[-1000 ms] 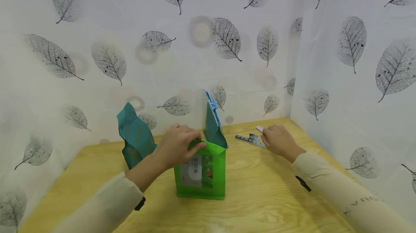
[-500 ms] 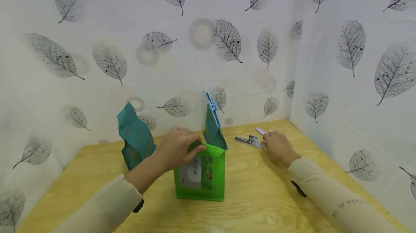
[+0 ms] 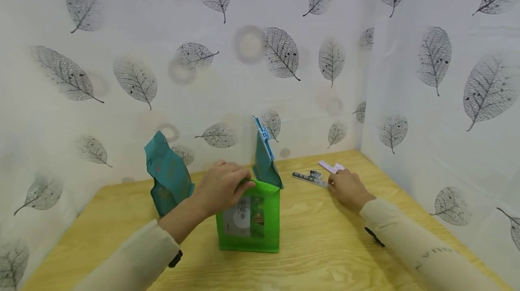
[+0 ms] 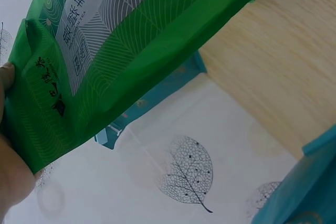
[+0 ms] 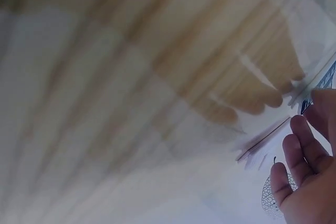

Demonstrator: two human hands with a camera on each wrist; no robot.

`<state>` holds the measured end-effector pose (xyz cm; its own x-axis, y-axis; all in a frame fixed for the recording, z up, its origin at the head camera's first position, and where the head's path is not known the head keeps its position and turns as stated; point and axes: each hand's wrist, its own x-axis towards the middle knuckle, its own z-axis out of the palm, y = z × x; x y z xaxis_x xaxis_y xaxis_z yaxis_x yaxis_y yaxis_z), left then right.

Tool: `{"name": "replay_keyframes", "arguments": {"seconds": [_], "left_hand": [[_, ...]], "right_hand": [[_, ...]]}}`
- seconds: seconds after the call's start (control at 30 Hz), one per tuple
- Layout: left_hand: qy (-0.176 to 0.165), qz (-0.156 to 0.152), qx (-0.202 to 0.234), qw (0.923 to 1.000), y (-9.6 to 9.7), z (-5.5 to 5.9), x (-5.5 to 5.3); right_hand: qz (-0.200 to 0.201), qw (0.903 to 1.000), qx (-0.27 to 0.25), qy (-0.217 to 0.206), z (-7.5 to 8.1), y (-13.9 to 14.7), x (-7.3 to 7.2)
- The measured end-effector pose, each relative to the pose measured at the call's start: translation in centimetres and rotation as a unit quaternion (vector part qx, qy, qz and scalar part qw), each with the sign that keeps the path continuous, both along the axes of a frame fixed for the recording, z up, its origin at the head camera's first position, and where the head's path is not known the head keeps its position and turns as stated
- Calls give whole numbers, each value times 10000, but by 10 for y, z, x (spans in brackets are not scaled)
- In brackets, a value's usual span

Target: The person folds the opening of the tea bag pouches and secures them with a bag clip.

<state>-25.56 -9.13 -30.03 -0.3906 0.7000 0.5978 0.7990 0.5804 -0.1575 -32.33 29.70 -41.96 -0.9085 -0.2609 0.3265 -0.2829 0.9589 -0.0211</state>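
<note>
My left hand (image 3: 221, 189) pinches the folded top of an upright green tea bag (image 3: 270, 221). In the left wrist view, the thumb and part of the palm show at the top of the bag (image 4: 142, 56). At the right, my right hand (image 3: 350, 188) pinches the near end of a sealing clip (image 3: 305, 178) with a black-and-white piano-key pattern, which lies on the table. The right wrist view shows thumb and forefinger at the end of that clip (image 5: 326, 81), other fingers loosely bent. A lilac sealing clip (image 3: 330, 166) lies just beyond, partly behind the hand.
Behind the green bag stands a teal bag (image 3: 266, 164) with a blue sealing clip (image 3: 264, 136) along its top. Another teal bag (image 3: 167, 171), its top crumpled, stands at the left. The wooden table (image 3: 308, 237) meets leaf-patterned curtains (image 3: 227, 101) at the back and right.
My right hand has drawn slightly back and down from the lilac clip, which now shows more, to the end of the piano-key clip. The left hand keeps its hold on the green bag.
</note>
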Motion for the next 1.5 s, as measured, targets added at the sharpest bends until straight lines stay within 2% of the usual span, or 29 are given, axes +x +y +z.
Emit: {"name": "replay_keyframes", "arguments": {"seconds": [0.23,0.43,0.7,1.07,1.17,1.37,1.5], "left_hand": [[-8,-76,-169,9998,2,1,1],[-69,-30,-160,9998,2,1,1],[-301,-65,-156,9994,2,0,1],[-395,-150,-152,9990,3,4,-1],[-444,-134,-177,9988,3,4,-1],[-504,-106,-206,9985,4,5,-2],[-570,-101,-212,9981,4,5,-2]], "right_hand": [[-8,9992,-144,-377,-2,4,2],[2,9964,-612,-595,-2,5,-1],[421,9940,-846,-554,-8,7,-1],[696,9857,-1286,-835,-1,4,2],[771,9855,-1244,-853,0,4,4],[1109,9867,-1059,-538,-1,8,6],[1060,9865,-1071,-640,-2,9,5]]}}
